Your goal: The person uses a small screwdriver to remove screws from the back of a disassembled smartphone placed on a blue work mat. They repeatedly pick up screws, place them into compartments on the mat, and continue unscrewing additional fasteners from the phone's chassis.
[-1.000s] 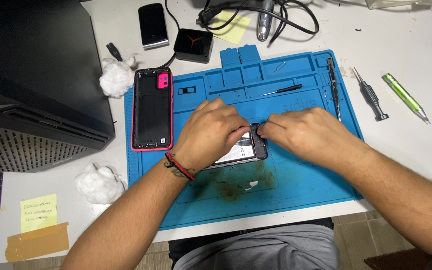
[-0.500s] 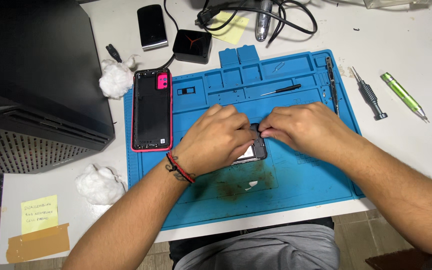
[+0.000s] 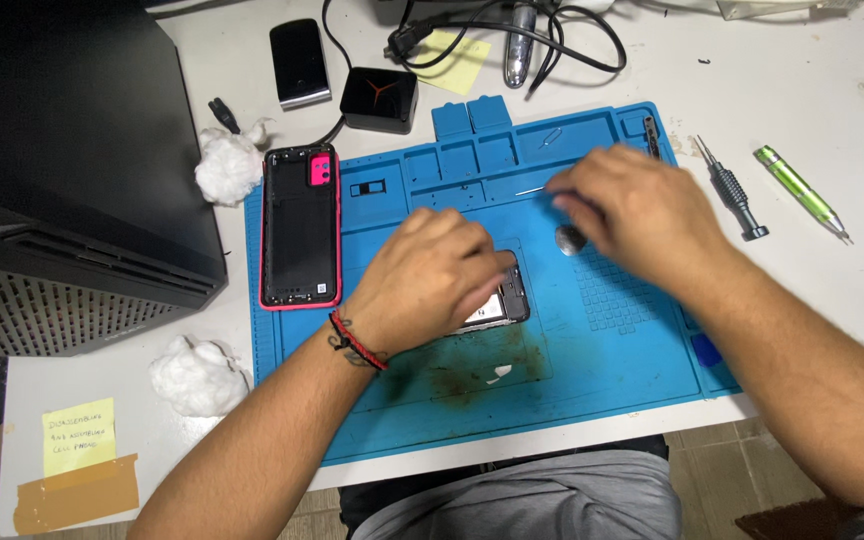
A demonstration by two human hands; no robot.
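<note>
The opened phone (image 3: 497, 300) lies near the middle of the blue repair mat (image 3: 642, 340), pinned flat under the left hand (image 3: 427, 285), whose fingers press together on it, seemingly to stop it sliding. The right hand (image 3: 627, 210) hovers apart, above a small round metal piece (image 3: 570, 238), fingers curled; whether they pinch anything I cannot tell. The red-rimmed back cover (image 3: 299, 230) rests aside at the mat's left edge, screwdrivers (image 3: 732, 190) off to the right

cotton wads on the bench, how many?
2. One cotton wad lies above-left of the blue mat, beside the red phone shell. The other lies off the mat's lower-left edge. More may be hidden under the arms.
</note>
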